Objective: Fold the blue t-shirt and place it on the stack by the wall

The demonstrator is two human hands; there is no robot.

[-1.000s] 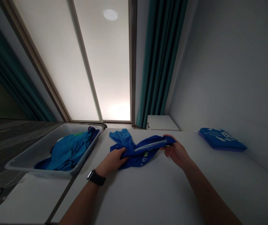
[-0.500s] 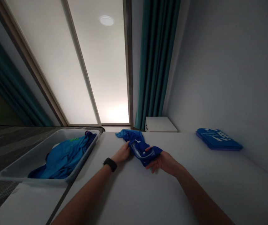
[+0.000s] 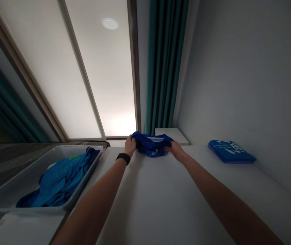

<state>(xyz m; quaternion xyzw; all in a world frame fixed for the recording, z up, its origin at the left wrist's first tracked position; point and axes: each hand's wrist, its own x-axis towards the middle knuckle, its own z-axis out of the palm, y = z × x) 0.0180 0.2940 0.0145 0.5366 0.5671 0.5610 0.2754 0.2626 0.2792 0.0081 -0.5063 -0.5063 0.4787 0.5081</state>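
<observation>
A blue T-shirt (image 3: 150,143) with small white and yellow-green print is stretched between my two hands at the far end of the white table (image 3: 155,197). My left hand (image 3: 130,145) is closed on its left side, and a dark watch sits on that wrist. On the right side, my right hand (image 3: 175,150) grips the cloth with bent fingers. The upper edge is raised and bunched, and the lower folds hang close to the tabletop. How far they rest on it I cannot tell.
A translucent plastic bin (image 3: 75,195) at the left holds crumpled blue clothing (image 3: 58,180). Folded blue clothing (image 3: 230,152) with white print lies at the right, near the wall (image 3: 247,85). Beyond the table's far edge stands a white cabinet (image 3: 172,133).
Both hands have moved farther away and apart, lifting the T-shirt and spreading it sideways. Before, it lay bunched on the table. The view has shifted slightly.
</observation>
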